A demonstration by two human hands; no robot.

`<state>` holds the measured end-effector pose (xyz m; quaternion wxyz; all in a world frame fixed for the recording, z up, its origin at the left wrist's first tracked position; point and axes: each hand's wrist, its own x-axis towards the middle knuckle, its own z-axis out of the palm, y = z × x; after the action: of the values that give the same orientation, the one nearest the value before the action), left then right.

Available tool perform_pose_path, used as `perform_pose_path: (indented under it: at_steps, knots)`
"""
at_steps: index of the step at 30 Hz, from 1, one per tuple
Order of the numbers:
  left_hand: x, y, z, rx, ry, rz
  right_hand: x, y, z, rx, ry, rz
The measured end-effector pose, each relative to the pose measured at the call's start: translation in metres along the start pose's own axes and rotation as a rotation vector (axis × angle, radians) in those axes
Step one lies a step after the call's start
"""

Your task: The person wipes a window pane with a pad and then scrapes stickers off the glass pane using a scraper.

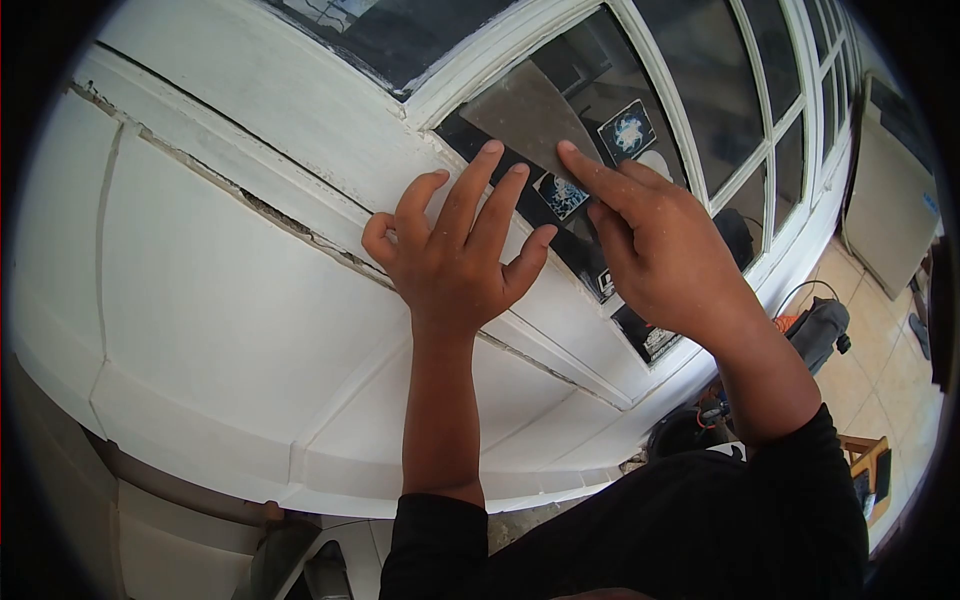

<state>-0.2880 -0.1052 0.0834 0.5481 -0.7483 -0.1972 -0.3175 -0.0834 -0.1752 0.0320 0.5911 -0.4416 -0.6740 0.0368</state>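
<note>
My left hand (455, 255) is spread with its back to me, the fingertips reaching the white window frame (425, 115) and the lower edge of a dark glass pane (520, 105). It holds nothing. My right hand (660, 235) is over the same pane, index finger stretched out and thumb apart from it, the other fingers bent and partly hidden. I see nothing in it. A blue-and-white sticker (563, 197) lies just left of the right thumb, partly covered by that hand. Another sticker (628, 130) is on the glass just beyond the right index finger.
More framed panes (700, 80) run off to the upper right. A cracked seam (260, 205) crosses the white panel (230, 300). On the right are a tiled floor (850, 290), a leaning pale board (890, 190), a dark bag-like object (815, 335) and a small wooden piece (865, 460).
</note>
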Motion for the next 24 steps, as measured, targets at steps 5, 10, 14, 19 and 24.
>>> perform_pose_path:
  at_steps: [5,10,14,19,24]
  knots:
    - [0.001,0.004,-0.003,0.028,-0.123,0.019,0.001,0.004,0.000,-0.070,0.026,-0.037]
    - [0.000,0.004,-0.001,0.021,-0.117,0.019,0.002,0.002,-0.006,-0.071,-0.035,0.010]
    - [0.002,0.004,0.000,0.030,-0.127,0.016,0.002,0.003,-0.008,-0.077,-0.010,-0.026]
    - [0.004,0.007,0.000,0.073,-0.223,0.037,0.003,0.003,-0.011,-0.048,-0.042,0.022]
    - [0.003,0.006,0.001,0.083,-0.245,0.049,0.001,0.009,-0.006,-0.100,0.011,-0.024]
